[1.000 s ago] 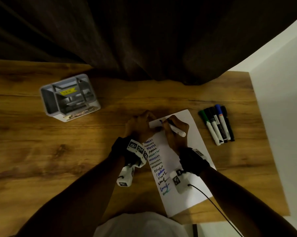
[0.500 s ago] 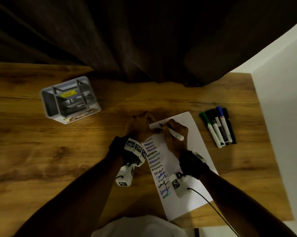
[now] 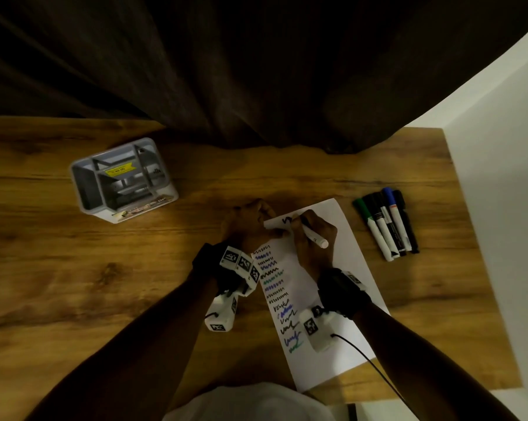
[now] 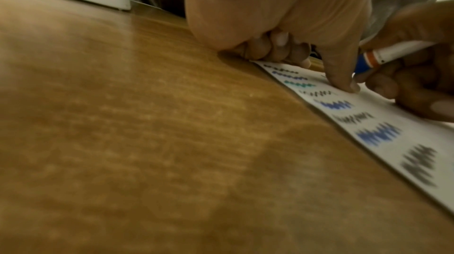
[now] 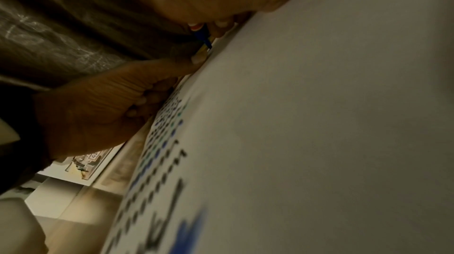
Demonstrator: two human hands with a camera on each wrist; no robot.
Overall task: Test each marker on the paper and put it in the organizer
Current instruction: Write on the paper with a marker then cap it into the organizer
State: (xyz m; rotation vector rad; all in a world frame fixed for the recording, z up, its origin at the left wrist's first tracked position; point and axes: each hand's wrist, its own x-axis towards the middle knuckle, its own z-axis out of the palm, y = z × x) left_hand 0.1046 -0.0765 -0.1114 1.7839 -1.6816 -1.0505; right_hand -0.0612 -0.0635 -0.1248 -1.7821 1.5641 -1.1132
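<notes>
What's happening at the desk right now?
Right hand grips white marker, scribbling on white paper. Left hand pins paper. Grey organizer unobstructed.

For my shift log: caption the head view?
Right hand scribbles marker on paper; left hand steadies it.

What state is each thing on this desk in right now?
Marker: uncapped, in the right hand, tip on the paper.
Paper: flat, many scribbles, pinned by the left hand.
Organizer: upright, no markers visible inside.
Spare markers: capped, lying side by side.
</notes>
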